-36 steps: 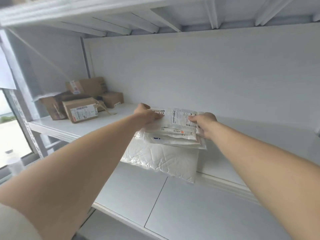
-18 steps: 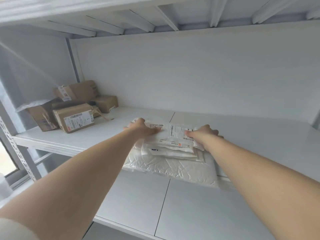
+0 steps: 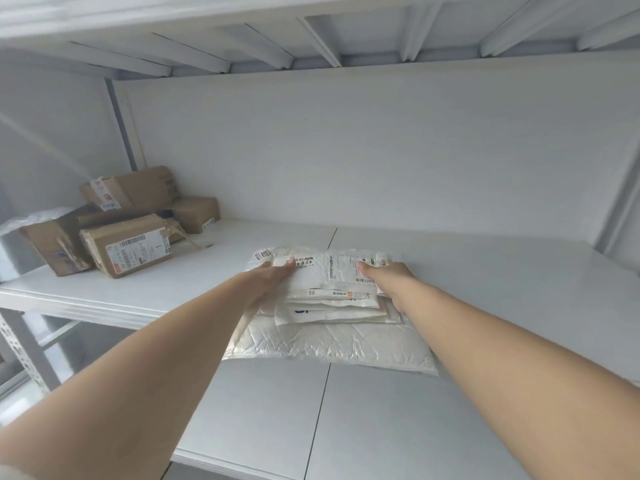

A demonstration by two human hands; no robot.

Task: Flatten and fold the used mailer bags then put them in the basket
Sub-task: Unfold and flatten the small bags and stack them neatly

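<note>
A stack of white mailer bags (image 3: 341,284) with printed shipping labels lies on the white shelf (image 3: 491,299), roughly in the middle. The lowest one is a larger crinkled padded mailer (image 3: 329,344) that sticks out toward me. My left hand (image 3: 272,277) grips the stack's left edge with the thumb on top. On the right edge, my right hand (image 3: 389,275) holds the stack the same way, thumb on the top label. The fingers of both hands are hidden at the stack's sides.
Several brown cardboard boxes (image 3: 128,247) with labels are piled at the shelf's back left. The underside of an upper shelf (image 3: 311,39) hangs close overhead. A perforated metal upright (image 3: 20,344) stands at the left front corner.
The stack has moved forward and down from held above the shelf edge to lying flat on the shelf. Both hands stayed on its sides. My view has shifted right.
</note>
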